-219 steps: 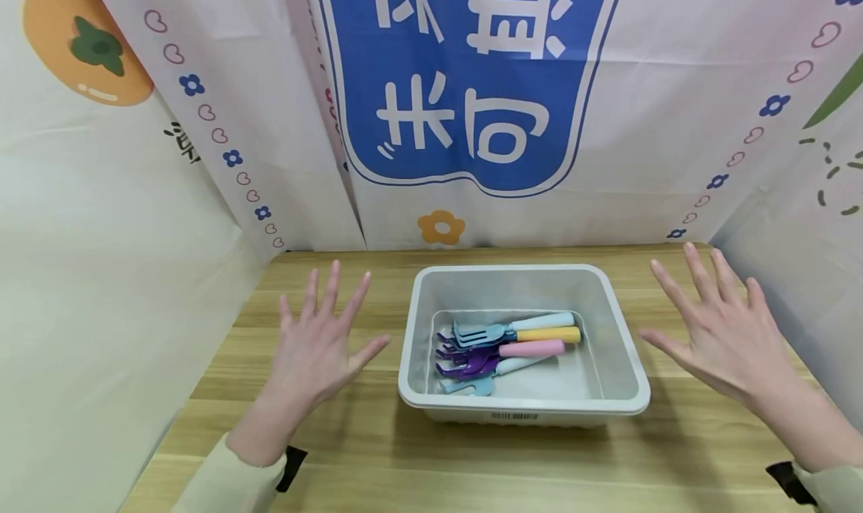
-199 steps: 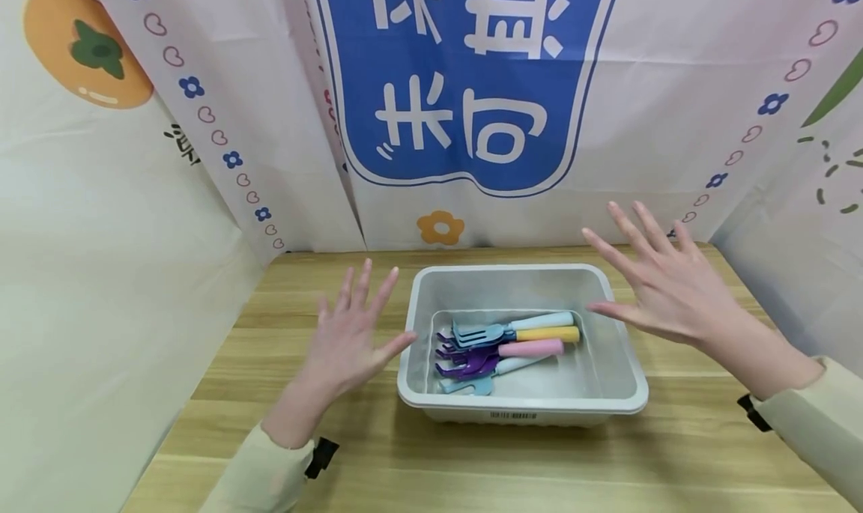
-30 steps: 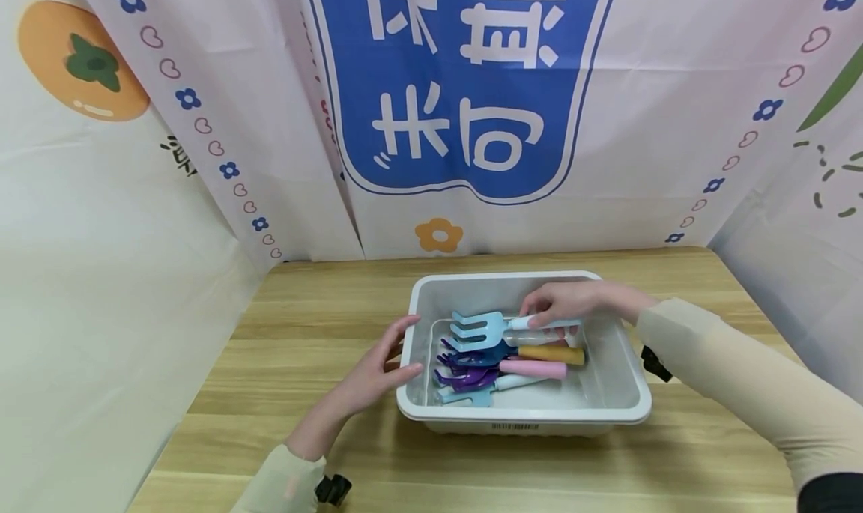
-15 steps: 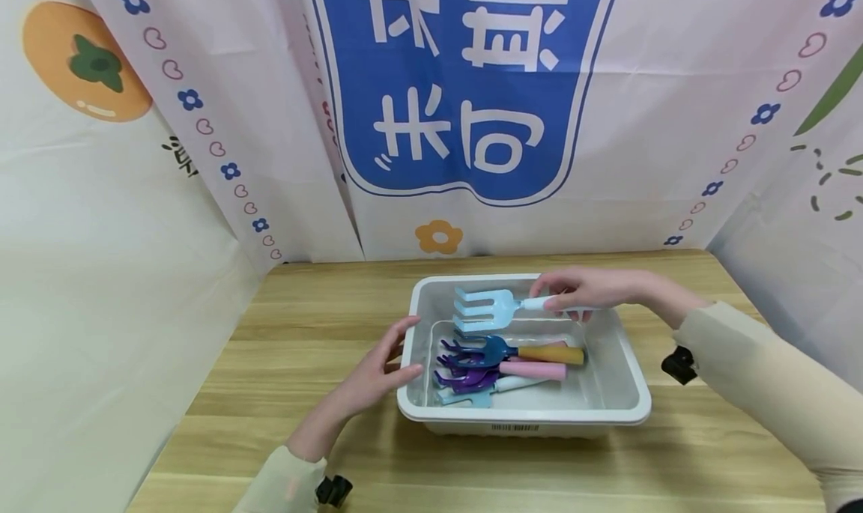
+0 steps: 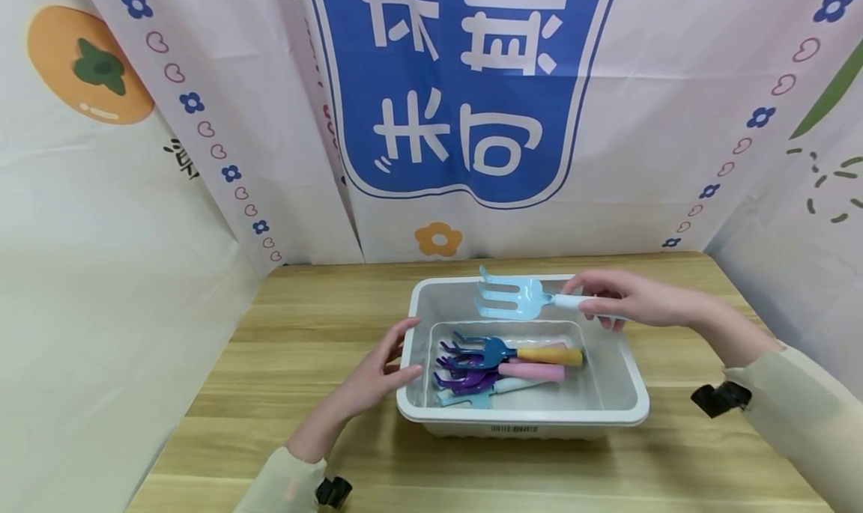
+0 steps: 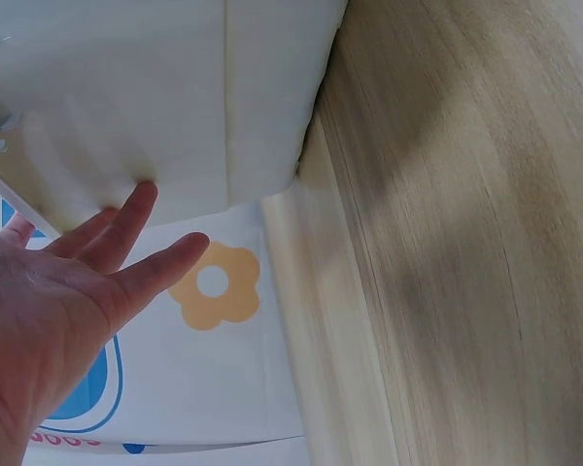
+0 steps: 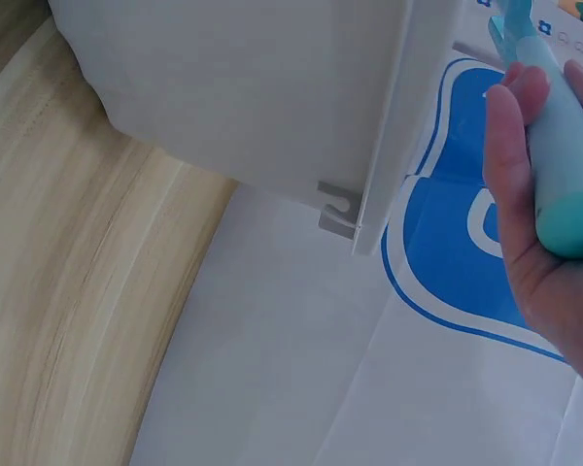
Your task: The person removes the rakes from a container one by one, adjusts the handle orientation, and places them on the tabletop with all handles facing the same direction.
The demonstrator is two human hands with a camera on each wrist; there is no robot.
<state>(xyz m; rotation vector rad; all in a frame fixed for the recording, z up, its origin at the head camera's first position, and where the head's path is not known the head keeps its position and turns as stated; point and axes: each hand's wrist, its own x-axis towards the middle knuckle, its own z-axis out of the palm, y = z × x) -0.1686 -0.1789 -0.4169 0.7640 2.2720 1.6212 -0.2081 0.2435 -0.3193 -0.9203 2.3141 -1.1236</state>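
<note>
Over the wood-grain table, the pale-blue hand fork — handle pinched in the right hand — has risen higher above the grey tub, so it's free of the remaining tools, while the left hand, fingers spread, touches the tub.

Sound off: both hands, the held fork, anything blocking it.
Left hand touching bin at left side. Right hand gripping light-blue fork by its handle. Fork above bin, clear of tools inside; no obstruction seen.
</note>
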